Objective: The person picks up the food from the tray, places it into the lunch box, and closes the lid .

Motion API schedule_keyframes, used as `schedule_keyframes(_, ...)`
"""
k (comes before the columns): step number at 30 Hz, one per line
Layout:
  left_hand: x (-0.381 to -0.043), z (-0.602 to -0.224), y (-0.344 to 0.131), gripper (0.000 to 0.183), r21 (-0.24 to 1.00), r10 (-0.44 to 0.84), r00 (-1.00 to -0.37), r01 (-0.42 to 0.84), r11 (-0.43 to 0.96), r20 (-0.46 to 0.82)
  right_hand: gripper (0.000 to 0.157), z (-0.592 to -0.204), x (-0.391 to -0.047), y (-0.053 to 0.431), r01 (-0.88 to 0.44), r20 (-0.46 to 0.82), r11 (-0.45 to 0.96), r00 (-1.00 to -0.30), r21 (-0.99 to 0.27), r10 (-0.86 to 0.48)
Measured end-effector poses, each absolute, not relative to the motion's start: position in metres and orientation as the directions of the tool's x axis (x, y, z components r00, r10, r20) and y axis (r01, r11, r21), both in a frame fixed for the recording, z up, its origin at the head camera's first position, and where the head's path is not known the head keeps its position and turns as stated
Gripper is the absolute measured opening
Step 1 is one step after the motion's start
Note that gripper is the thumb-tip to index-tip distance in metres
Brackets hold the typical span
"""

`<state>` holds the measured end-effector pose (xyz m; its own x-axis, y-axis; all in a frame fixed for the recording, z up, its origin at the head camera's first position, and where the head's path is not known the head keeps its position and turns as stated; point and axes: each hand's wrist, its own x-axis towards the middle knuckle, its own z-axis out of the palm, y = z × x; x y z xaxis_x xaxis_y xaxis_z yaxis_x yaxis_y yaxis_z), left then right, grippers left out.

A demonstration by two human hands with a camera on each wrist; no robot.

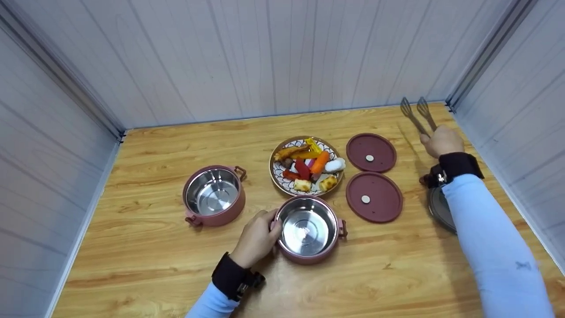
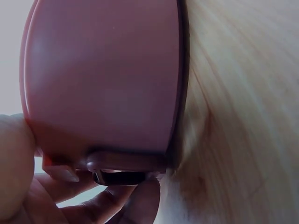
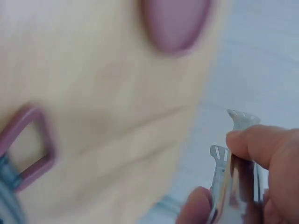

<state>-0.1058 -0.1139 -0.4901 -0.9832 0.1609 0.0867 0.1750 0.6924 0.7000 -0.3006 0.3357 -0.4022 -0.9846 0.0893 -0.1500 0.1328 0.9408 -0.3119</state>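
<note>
My left hand point(image 1: 258, 238) grips a pink pot point(image 1: 306, 260) with a bare steel inside, its thumb over the rim at the left. In the left wrist view the fingers point(image 2: 145, 200) curl beneath the pot's side handle point(image 2: 126, 163), and the base is against the wood or very near it. My right hand point(image 1: 445, 140) holds a pair of metal tongs point(image 1: 414, 118) above the table's far right, the two slotted heads apart and pointing away. In the right wrist view, the thumb and fingers pinch the tongs point(image 3: 238, 191) along their arms.
Left of the held pot stands a second pink pot point(image 1: 220, 216). A patterned plate point(image 1: 272, 170) carries toy-like food pieces. Two dark red lids point(image 1: 371, 145) lie right of it. Under my right forearm sits a dark grey pan-like vessel point(image 1: 439, 210), partly hidden. Walls point(image 1: 282, 57) enclose the table.
</note>
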Motion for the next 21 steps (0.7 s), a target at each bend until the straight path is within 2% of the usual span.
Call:
schedule_keyframes(4,-0.106,-0.491,-0.113,0.039,0.704,0.163,-0.984,0.169,0.690,0.077,0.091,-0.384,-0.264,0.315,0.143,-0.078,0.856,-0.990,-0.497,0.121)
schedule_keyframes(9,-0.106,-0.490,-0.112,0.042,0.731,0.173,-0.982,0.170,0.661,0.072,0.097,-0.386,-0.207,0.284,0.110,-0.085,0.763,-0.994,-0.637,0.072)
schedule_keyframes(14,-0.107,-0.488,-0.111,0.042,0.747,0.189,-0.980,0.171,0.642,0.062,0.087,-0.396,-0.171,0.261,-0.021,-0.050,0.797,-0.997,-0.603,-0.065)
schedule_keyframes(18,-0.109,-0.485,-0.110,0.042,0.736,0.194,-0.980,0.165,0.657,0.047,0.073,-0.399,-0.161,0.251,-0.157,0.052,0.824,-0.987,-0.544,-0.153)
schedule_keyframes(21,-0.110,-0.483,-0.107,0.043,0.730,0.213,-0.977,0.163,0.663,0.025,0.067,-0.400,-0.159,0.247,-0.200,0.082,0.835,-0.979,-0.513,-0.185)
